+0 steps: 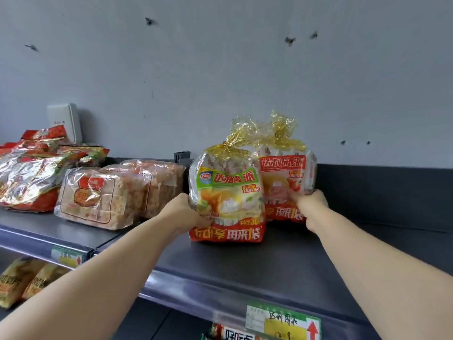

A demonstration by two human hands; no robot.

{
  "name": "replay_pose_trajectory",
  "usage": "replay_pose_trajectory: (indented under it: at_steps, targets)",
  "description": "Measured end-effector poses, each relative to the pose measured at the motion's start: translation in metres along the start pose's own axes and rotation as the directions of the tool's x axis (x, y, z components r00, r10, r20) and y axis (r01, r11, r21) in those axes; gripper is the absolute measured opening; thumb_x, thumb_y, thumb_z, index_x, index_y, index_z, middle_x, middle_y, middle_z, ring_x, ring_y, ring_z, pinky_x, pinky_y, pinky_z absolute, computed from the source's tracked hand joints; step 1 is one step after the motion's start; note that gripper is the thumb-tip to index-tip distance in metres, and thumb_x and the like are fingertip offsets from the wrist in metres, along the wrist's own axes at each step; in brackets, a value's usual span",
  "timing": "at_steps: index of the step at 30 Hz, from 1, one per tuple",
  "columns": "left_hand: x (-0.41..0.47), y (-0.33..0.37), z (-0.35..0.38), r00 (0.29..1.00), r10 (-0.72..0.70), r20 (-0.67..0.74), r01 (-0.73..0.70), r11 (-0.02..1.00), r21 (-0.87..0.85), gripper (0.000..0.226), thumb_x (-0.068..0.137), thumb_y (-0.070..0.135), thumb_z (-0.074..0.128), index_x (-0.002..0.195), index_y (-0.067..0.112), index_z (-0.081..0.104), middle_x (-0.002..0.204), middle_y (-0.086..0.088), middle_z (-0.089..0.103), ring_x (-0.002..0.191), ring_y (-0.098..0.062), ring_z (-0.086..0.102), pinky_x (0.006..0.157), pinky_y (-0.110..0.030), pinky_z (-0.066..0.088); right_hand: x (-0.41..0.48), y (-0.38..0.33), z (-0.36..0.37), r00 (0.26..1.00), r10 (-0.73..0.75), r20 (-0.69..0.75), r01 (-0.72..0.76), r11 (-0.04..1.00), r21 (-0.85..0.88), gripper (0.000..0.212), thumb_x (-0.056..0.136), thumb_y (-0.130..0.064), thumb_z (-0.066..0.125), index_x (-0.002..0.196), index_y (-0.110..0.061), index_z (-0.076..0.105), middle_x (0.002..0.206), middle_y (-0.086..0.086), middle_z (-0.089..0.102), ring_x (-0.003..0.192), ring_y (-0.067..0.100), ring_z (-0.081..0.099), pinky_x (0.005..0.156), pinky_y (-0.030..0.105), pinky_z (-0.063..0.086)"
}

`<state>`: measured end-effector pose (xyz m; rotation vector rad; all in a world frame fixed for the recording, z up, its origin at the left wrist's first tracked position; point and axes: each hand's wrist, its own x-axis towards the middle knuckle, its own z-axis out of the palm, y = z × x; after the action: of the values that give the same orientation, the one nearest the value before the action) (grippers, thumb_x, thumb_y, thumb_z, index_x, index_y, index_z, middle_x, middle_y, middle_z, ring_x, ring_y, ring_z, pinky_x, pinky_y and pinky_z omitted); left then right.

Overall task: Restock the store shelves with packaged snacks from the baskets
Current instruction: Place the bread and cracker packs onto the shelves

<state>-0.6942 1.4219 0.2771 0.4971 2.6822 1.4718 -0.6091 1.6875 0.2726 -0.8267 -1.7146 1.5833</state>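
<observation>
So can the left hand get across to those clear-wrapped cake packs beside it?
Probably yes: the left hand grips the green-label bag, and the cake packs lie just left along the shelf with nothing between. It must release first.

On the green-label bag (pixel 226 192), centre of frame, "达利园·派" is printed in red on the green band. On its red bottom band "再来1袋" is read, with blurred characters before it; a partly hidden "30" sits just above.

On the red-label bag (pixel 285 177), right of centre behind it, "达利园·派" is printed in yellow across the top band; the lower band is partly covered, only "再来1袋" is made out.

On the price tag (pixel 282 323), lower right on the shelf edge, handwritten "达利园派" and a red up-arrow are seen; figures below are illegible.

Print on the remaining packs is too blurred to read.
</observation>
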Motion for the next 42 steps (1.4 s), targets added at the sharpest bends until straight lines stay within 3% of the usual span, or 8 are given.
replay_pose_trajectory:
  at_steps: [9, 14, 19, 23, 26, 30, 35, 42]
  targets:
    - [0.042, 0.039, 0.054, 0.998, -0.003, -0.07, 0.028, 0.931, 0.363, 0.048, 0.082, 0.029, 0.071, 0.119, 0.003, 0.056, 0.109, -0.008, 0.063, 0.099, -0.025, 0.064, 0.071, -0.03, 0.05, -0.013, -0.009, -0.111, 0.989, -0.037, -0.147, 0.061, 0.985, 0.159, 0.048, 0.088, -0.029, 0.071, 0.129, -0.014, 0.051, 0.114, 0.009, 0.066, 0.09, 0.024, 0.066, 0.071, 0.04, 0.057]
    - [0.068, 0.044, 0.092, 0.997, 0.002, -0.071, 0.028, 0.908, 0.419, 0.05, 0.079, 0.031, 0.057, 0.123, 0.011, 0.049, 0.126, -0.013, 0.054, 0.116, -0.031, 0.052, 0.091, -0.038, 0.044, -0.05, -0.01, -0.144, 0.994, -0.107, 0.006, 0.106, 0.988, 0.115, 0.044, 0.088, -0.026, 0.069, 0.128, -0.018, 0.051, 0.114, 0.006, 0.067, 0.101, 0.026, 0.066, 0.092, 0.048, 0.052]
    - [0.066, 0.052, 0.095, 0.993, -0.03, -0.113, 0.04, 0.995, 0.088, 0.047, 0.09, 0.025, 0.064, 0.127, 0.001, 0.047, 0.121, -0.018, 0.059, 0.104, -0.034, 0.062, 0.067, -0.035, 0.044, -0.07, -0.012, -0.119, 0.968, -0.126, 0.218, 0.114, 0.991, 0.065, 0.045, 0.087, -0.024, 0.07, 0.127, -0.02, 0.05, 0.113, 0.004, 0.069, 0.104, 0.023, 0.066, 0.097, 0.046, 0.05]
    - [0.057, 0.045, 0.077, 0.989, -0.088, -0.122, 0.06, 0.975, -0.216, 0.036, 0.088, 0.027, 0.062, 0.107, -0.003, 0.065, 0.091, -0.016, 0.067, 0.082, -0.03, 0.066, 0.075, -0.037, 0.057, -0.072, -0.011, -0.059, 0.962, -0.097, 0.254, 0.079, 0.994, 0.08, 0.046, 0.089, -0.024, 0.069, 0.129, -0.017, 0.046, 0.114, 0.004, 0.065, 0.101, 0.021, 0.065, 0.086, 0.038, 0.054]
    - [0.039, 0.039, 0.047, 0.995, -0.098, 0.024, 0.096, 0.856, -0.508, 0.044, 0.096, 0.047, 0.048, 0.104, 0.007, 0.065, 0.101, -0.012, 0.068, 0.095, -0.028, 0.067, 0.09, -0.043, 0.054, -0.077, -0.004, -0.012, 0.977, -0.032, 0.211, 0.017, 0.997, 0.074, 0.052, 0.092, -0.029, 0.065, 0.133, -0.019, 0.037, 0.12, 0.002, 0.057, 0.098, 0.017, 0.059, 0.078, 0.032, 0.05]
    - [0.011, 0.026, 0.03, 0.986, 0.04, 0.164, 0.006, 0.963, -0.27, 0.043, 0.1, 0.049, 0.045, 0.114, 0.015, 0.065, 0.114, -0.005, 0.069, 0.106, -0.024, 0.064, 0.074, -0.031, 0.046, -0.074, 0.01, 0.016, 0.995, -0.018, 0.093, 0.032, 0.988, -0.154, 0.073, 0.087, -0.043, 0.066, 0.14, -0.014, 0.025, 0.131, 0.008, 0.052, 0.105, 0.024, 0.057, 0.083, 0.036, 0.05]
    - [-0.014, 0.025, 0.037, 0.985, 0.172, 0.003, -0.172, 0.985, -0.032, 0.033, 0.096, 0.043, 0.056, 0.11, 0.014, 0.056, 0.106, 0.001, 0.066, 0.088, -0.013, 0.061, 0.061, -0.027, 0.042, -0.083, 0.003, 0.004, 0.996, -0.074, 0.042, 0.082, 0.96, -0.267, 0.103, 0.08, -0.049, 0.072, 0.153, -0.02, 0.005, 0.147, 0.012, 0.039, 0.129, 0.034, 0.046, 0.102, 0.051, 0.045]
    - [-0.076, 0.038, 0.025, 0.927, 0.352, -0.131, -0.357, 0.934, -0.018, 0.031, 0.098, 0.02, 0.046, 0.125, 0.016, 0.062, 0.124, -0.003, 0.064, 0.099, -0.018, 0.058, 0.078, -0.028, 0.046, -0.157, 0.007, -0.013, 0.944, -0.304, 0.128, 0.325, 0.787, -0.525, 0.049, 0.09, -0.048, 0.059, 0.128, -0.019, 0.048, 0.123, 0.003, 0.056, 0.102, 0.025, 0.06, 0.083, 0.043, 0.054]
